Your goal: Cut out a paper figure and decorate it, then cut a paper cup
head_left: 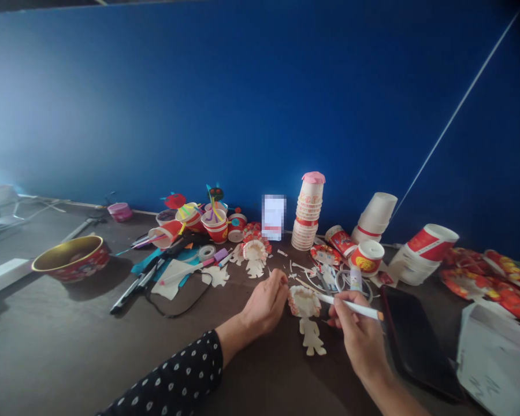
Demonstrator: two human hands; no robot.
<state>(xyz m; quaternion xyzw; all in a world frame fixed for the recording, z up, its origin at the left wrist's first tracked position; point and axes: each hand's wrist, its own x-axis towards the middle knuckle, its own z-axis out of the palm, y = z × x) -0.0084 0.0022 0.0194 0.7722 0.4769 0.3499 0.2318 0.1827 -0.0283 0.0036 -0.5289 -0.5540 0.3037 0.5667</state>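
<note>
Right now, the right hand (pixel 359 328) is closed around a white marker (pixel 366 311) with an orange end, its other end by the curled, frilly top of a cut-out paper doll (pixel 309 336) that lies on the worktop (pixel 69 352) between the two hands. The left hand (pixel 265 303) has its fingers drawn together, though I cannot tell whether they pinch anything, and a black phone (pixel 418 341) lies just beside the right hand. Beyond them lies a second paper doll (pixel 255 267), with upturned paper cups (pixel 309 214) stacked behind and a tape roll (pixel 207 258) and red bowl (pixel 78 267) farther left.
</note>
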